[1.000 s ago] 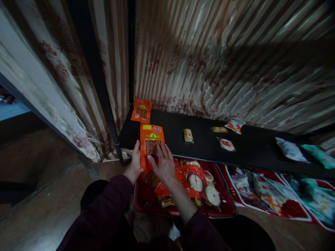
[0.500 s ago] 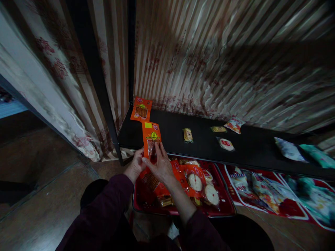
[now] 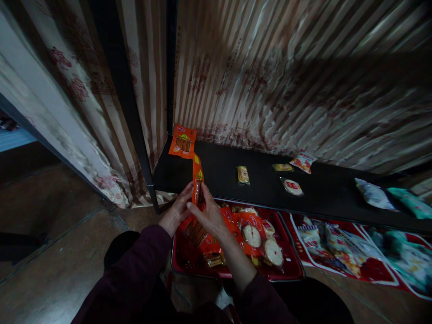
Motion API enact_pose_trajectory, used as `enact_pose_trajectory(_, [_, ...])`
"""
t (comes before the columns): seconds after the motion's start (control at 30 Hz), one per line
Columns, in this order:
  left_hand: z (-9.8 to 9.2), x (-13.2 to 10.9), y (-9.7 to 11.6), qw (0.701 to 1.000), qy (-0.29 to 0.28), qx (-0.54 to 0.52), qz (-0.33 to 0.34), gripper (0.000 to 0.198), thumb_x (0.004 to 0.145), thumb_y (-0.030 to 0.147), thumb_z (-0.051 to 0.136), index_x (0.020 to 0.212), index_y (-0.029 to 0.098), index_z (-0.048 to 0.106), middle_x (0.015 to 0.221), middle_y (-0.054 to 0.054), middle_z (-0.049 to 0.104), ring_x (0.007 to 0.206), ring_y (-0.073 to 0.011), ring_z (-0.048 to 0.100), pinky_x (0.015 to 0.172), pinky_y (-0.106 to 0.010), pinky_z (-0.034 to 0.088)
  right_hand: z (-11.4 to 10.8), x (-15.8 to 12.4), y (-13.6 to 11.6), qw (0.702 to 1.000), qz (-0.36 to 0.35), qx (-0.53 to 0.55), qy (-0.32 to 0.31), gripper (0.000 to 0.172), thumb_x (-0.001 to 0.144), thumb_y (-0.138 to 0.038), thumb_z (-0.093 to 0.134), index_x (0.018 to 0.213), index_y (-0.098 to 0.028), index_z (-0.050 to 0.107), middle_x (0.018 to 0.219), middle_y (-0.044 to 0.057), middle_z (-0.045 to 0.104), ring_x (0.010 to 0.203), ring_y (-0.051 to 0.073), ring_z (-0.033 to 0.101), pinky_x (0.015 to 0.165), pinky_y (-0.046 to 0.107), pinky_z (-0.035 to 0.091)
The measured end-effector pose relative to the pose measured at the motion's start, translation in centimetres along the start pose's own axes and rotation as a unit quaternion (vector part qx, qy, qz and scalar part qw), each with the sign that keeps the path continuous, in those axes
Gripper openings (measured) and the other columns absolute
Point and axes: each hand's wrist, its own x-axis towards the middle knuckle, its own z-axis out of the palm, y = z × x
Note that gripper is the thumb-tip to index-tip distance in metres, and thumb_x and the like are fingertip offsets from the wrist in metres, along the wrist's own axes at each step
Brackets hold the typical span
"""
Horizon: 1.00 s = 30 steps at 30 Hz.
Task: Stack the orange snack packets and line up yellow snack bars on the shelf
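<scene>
Between my two hands, over the front edge of a black shelf [image 3: 216, 173], an orange snack packet [image 3: 197, 173] is held nearly edge-on, its narrow side toward me. My left hand [image 3: 178, 209] grips it from the left, fingers along its lower part. My right hand [image 3: 209, 213] presses on its right side, thumb toward the left hand. Behind it, a second orange packet [image 3: 182, 141] lies at the shelf's left back corner. Below my hands stands a red basket [image 3: 290, 265] with more orange packets and round white cakes [image 3: 272, 252].
Small wrapped snacks [image 3: 243, 174] and a round packaged cake [image 3: 292, 186] lie along the shelf. Farther right are a white bag [image 3: 374, 193] and a green bag [image 3: 410, 201]. More red baskets [image 3: 388, 276] stand on the floor. A black post [image 3: 135, 117] and curtains [image 3: 256, 76] border the shelf.
The held orange packet has turned from showing its broad front to nearly edge-on, shifting slightly right. My right hand's fingers have moved from its front to its right side.
</scene>
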Motion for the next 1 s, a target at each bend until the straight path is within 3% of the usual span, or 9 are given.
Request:
enact_pose_trajectory(0.3, [0.6,0.2,0.1,0.997,-0.022,0.073,0.002,0.059,0.059,0.025,0.081,0.115,0.023,0.063,0.116,-0.005,0.065,0.099,-0.0196,0.062,0.087,-0.029,0.045,-0.5,-0.1,0.3,0.971,-0.01,0.24,-0.016,0.071,0.077,-0.04,0.064,0.141,-0.025,0.036,0.143,0.004,0.045,0.131,0.023,0.042,0.111,0.04,0.032])
enact_pose_trajectory(0.57, [0.5,0.0,0.0,0.989,-0.045,0.136,0.032,0.058,0.068,0.025,0.075,0.123,0.025,0.057,0.12,-0.006,0.063,0.104,-0.0207,0.06,0.089,-0.031,0.045,0.2,-0.3,0.6,0.923,0.039,0.383,0.019,0.056,0.074,-0.032,0.068,0.127,-0.026,0.053,0.117,0.002,0.066,0.114,0.024,0.058,0.1,0.04,0.044])
enact_pose_trajectory(0.77, [0.1,0.3,0.3,0.987,-0.038,0.149,0.041,0.054,0.068,0.022,0.074,0.121,0.025,0.06,0.12,-0.006,0.063,0.105,-0.0207,0.06,0.09,-0.032,0.045,-0.2,0.1,1.9,0.902,0.1,0.418,0.029,0.047,0.07,-0.034,0.07,0.115,-0.022,0.062,0.1,0.003,0.072,0.103,0.025,0.063,0.092,0.039,0.049])
enact_pose_trajectory(1.0, [-0.5,1.3,1.1,0.984,0.001,0.156,0.091,0.046,0.065,0.017,0.073,0.111,0.022,0.066,0.121,-0.004,0.063,0.11,-0.0201,0.056,0.099,-0.034,0.039,-0.5,1.4,2.9,0.915,0.075,0.394,0.055,0.042,0.067,-0.042,0.072,0.102,-0.019,0.067,0.095,0.004,0.073,0.098,0.025,0.065,0.094,0.041,0.047])
